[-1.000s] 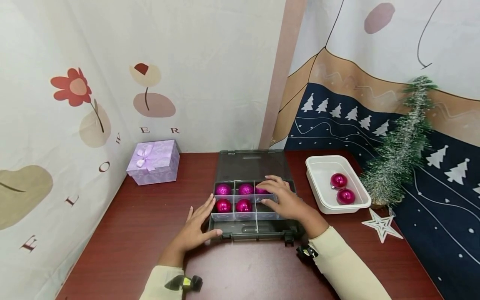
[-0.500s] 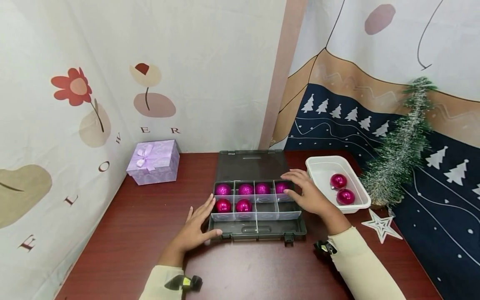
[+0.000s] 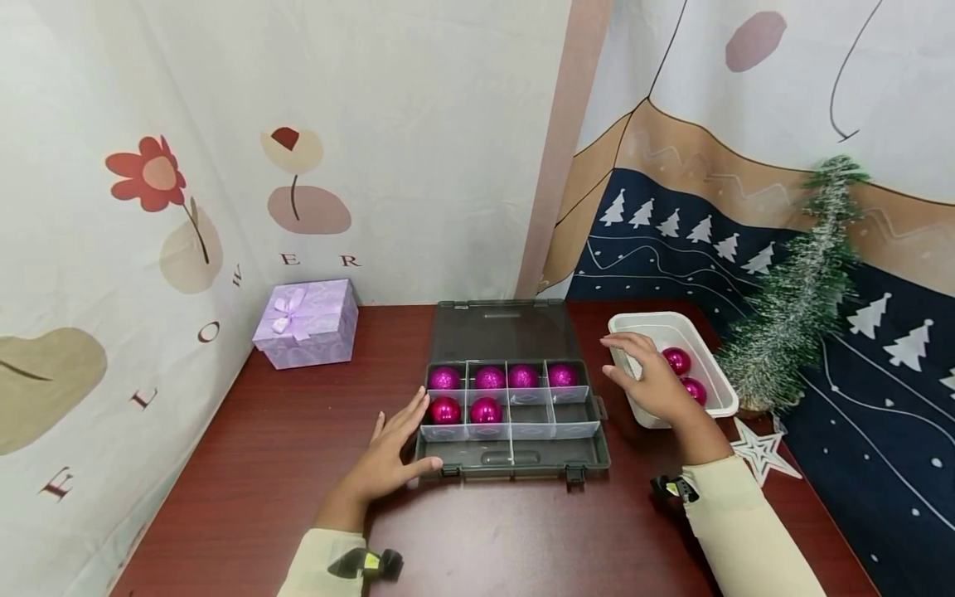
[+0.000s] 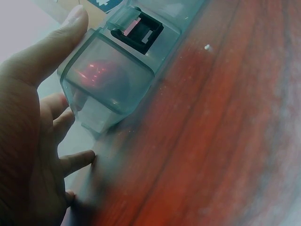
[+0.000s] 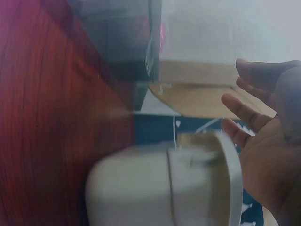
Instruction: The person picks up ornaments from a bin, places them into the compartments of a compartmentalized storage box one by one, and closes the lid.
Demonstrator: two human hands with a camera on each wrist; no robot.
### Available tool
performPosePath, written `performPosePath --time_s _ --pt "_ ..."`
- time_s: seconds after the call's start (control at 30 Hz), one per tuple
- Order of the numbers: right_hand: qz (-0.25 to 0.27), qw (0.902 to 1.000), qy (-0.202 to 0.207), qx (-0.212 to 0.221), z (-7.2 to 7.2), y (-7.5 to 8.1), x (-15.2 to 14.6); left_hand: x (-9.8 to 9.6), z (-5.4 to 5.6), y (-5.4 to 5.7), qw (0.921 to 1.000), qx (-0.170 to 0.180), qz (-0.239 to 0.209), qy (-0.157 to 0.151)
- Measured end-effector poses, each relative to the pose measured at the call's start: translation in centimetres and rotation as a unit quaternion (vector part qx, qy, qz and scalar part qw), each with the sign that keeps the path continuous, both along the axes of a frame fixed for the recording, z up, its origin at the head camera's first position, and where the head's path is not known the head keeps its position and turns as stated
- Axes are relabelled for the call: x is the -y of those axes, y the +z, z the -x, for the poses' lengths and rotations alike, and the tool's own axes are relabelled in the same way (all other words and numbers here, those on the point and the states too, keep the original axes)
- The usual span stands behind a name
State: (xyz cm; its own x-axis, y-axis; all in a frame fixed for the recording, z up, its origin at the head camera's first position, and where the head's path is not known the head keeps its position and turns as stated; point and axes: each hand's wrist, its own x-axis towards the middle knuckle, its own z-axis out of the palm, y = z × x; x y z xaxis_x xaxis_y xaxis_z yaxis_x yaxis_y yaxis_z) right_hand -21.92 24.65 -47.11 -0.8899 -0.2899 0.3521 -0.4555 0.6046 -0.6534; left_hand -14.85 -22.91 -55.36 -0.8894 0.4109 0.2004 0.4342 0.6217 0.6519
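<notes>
Left grip (image 4: 28, 127) against translucent case (image 4: 120, 101), red ball (image 4: 99, 75) inside, reddish tabletop (image 4: 202, 132)

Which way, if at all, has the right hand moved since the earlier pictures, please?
Yes: in the head view, the right hand has moved rightward, away from the compartment box, to the left side of the white tub.

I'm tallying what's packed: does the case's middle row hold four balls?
No, only two shiny balls sit in that row of the case.
</notes>
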Motion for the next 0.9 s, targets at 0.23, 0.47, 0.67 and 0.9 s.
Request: performPosePath --time_s 0.23,0.47,0.67,0.9 --pt "0.024 0.9988 -0.035 -0.025 0.8 -0.6 -2.7 -0.1 -0.1 0.2 1.0000 0.002 -0.006 -0.002" --pt "0.034 0.9979 -0.053 -0.016 1.0 -0.6 -4.9 -0.1 -0.1 0.0 1.0000 0.003 -0.004 0.000" --pt "0.008 0.9966 -0.081 0.003 0.7 -0.1 -6.5 -0.1 -0.1 0.1 1.0000 0.003 -0.002 0.002" --pt "-0.032 0.9930 -0.102 0.049 1.2 0.4 -7.8 -0.1 -0.2 0.2 1.0000 0.002 -0.003 0.003"
